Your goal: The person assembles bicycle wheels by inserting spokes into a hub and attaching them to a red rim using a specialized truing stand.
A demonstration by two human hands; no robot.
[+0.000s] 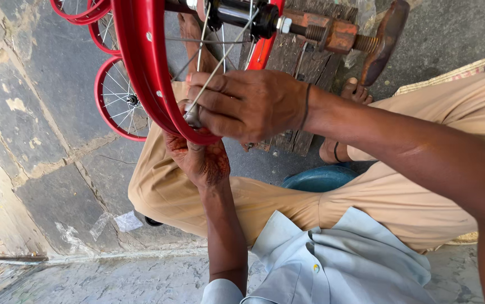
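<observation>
Spoke-fitting on a small red wheel rim (141, 67), held upright over the seated person's lap and carried on a rusty threaded axle stand (332, 34). The right hand (248, 104), fingers pinched together, grips a thin steel spoke (220, 62) near the rim's lower arc. The left hand (200, 160) cups the rim from beneath, fingers closed against it. The step appears to be seating the spoke end at its rim hole; the next move likely calls for fine alignment. More red wheels (118, 98) lie on the stone floor (34, 112).
</observation>
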